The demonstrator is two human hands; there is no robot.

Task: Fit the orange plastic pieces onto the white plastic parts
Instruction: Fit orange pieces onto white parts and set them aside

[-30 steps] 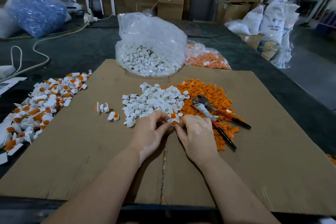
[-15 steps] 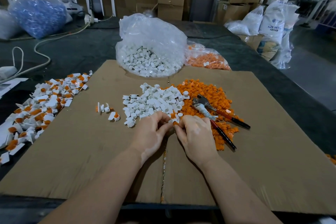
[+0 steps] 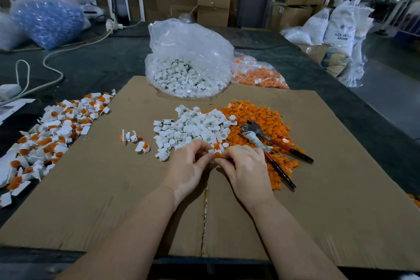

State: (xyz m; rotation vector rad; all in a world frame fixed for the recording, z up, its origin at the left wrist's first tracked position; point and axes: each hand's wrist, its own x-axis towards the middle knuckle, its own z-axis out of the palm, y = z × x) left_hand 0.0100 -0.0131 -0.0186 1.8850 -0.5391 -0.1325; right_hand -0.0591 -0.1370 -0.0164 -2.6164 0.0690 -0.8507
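Left hand (image 3: 189, 167): fingers curled, pinching a small white part (image 3: 211, 150) at the fingertips. Right hand (image 3: 246, 166): fingers curled, pinching an orange piece (image 3: 217, 155) that touches the white part; both are held just above the cardboard sheet (image 3: 113, 188), at the near edge of the loose stock. Step in hand, judged: seating the orange piece; best done square to the opening, pressed straight without twisting, white part held steady. White parts pile (image 3: 193, 129): just beyond the hands. Orange pieces pile (image 3: 261, 116): beside it to the right, with pliers (image 3: 268, 143) lying on it. Finished pieces heap (image 3: 45, 136): far left, across the sheet's edge onto the tabletop (image 3: 102, 63). Bag of white parts (image 3: 188, 63) and bag of orange pieces (image 3: 259, 73): behind.
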